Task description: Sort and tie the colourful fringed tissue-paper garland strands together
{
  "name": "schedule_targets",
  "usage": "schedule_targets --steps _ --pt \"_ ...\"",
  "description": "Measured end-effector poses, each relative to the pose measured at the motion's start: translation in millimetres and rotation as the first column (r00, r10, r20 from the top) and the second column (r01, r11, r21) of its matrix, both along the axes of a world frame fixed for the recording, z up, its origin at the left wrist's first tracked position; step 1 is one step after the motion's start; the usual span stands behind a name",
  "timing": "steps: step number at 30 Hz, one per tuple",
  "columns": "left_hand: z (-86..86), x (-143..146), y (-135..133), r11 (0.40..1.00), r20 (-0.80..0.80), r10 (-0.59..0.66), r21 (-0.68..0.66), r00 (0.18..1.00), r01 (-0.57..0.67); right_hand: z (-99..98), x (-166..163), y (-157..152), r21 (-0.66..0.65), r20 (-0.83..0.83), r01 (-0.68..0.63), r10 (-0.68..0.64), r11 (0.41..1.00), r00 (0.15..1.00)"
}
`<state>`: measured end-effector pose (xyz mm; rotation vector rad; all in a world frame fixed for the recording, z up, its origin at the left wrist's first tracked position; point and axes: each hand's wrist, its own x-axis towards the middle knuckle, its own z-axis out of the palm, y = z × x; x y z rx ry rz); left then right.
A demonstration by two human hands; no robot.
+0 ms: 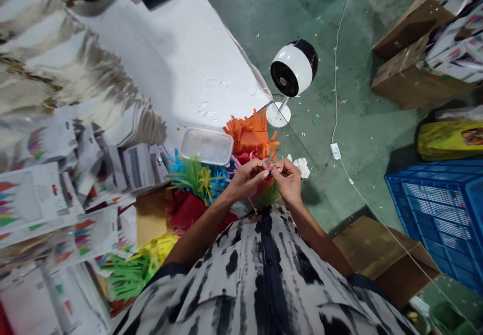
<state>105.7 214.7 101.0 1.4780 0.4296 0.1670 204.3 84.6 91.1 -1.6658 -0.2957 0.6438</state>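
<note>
My left hand and my right hand meet in front of my body, both closed in a fingertip pinch. Between them is a small pink strip, apparently paper; its exact shape is partly covered by my fingers. Just beyond the hands lies a bunch of orange fringed paper. Green fringed paper and blue strips spread to the left of my left hand. A shallow translucent plastic tray sits behind them at the table's edge. Crumpled white paper shows beside my right hand.
The white table carries stacked printed packages on the left. A white and black fan stands on the green floor. To the right are a blue crate, cardboard boxes and a white cable with a connector block.
</note>
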Motion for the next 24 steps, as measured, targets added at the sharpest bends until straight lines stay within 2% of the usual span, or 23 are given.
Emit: schedule_targets --steps 2,4,7,9,10,14,20,24 --pt "1.1 1 2 0.992 -0.037 0.004 -0.127 0.999 -0.008 -1.3 0 2 -0.002 -0.010 -0.006 0.006 1.000 1.000" --pt "1.5 2 3 0.954 -0.084 0.042 -0.292 0.996 -0.065 0.0 0 3 -0.001 -0.025 -0.033 0.033 0.999 0.999" --pt "-0.4 4 6 0.815 -0.185 0.133 -0.539 0.974 -0.213 7.4 2 4 0.002 -0.047 -0.131 0.131 0.991 0.990" --pt "-2.7 6 7 0.747 -0.223 0.177 -0.604 0.959 -0.278 13.9 2 4 0.011 -0.048 -0.199 0.199 0.980 0.979" --pt "-3.8 6 8 0.733 -0.227 0.192 -0.614 0.955 -0.293 16.8 2 3 0.013 -0.035 -0.219 0.219 0.976 0.975" --pt "-5.8 7 7 0.737 -0.216 0.203 -0.609 0.955 -0.294 22.7 -2 1 0.006 0.024 -0.214 0.214 0.977 0.977" --pt "-6.5 8 6 0.832 -0.150 0.218 -0.488 0.964 -0.264 22.5 -4 2 -0.001 0.030 -0.222 0.222 0.975 0.975" --pt "-7.8 9 5 0.849 -0.127 0.213 -0.466 0.969 -0.248 21.6 -3 1 0.013 0.009 -0.221 0.221 0.975 0.975"
